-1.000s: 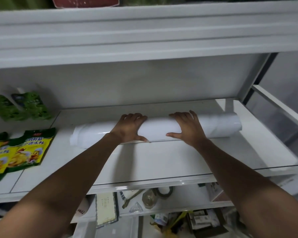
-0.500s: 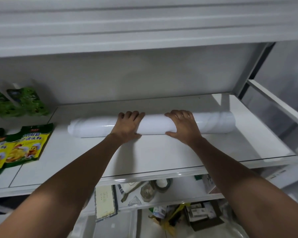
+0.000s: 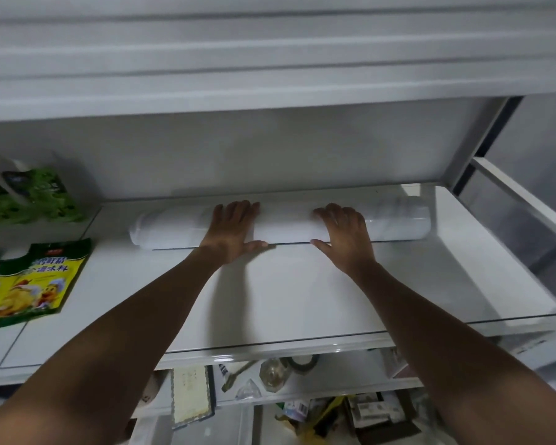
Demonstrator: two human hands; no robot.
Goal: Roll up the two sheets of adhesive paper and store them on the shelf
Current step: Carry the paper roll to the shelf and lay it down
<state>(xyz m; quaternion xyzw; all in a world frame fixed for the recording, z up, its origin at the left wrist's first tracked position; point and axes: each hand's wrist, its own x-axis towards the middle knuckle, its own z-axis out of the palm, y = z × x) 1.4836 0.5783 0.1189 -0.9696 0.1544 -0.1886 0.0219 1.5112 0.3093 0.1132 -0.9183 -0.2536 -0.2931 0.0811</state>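
Note:
A long white roll of adhesive paper (image 3: 289,228) lies crosswise near the back of the white shelf (image 3: 302,300). My left hand (image 3: 233,229) rests on top of the roll left of its middle, fingers laid over it and thumb at its front edge. My right hand (image 3: 344,234) rests on the roll right of its middle in the same way. Whether the roll holds one sheet or two cannot be told.
Green snack bags (image 3: 36,195) lean at the back left, and yellow-green seasoning packets (image 3: 36,281) lie on the shelf's left part. A shelf board (image 3: 270,81) hangs close overhead. A white side frame (image 3: 523,200) bounds the right. Clutter fills the lower shelf (image 3: 270,377).
Both hands have pushed the roll farther back on the shelf, toward the rear wall. The hands keep their places on the roll.

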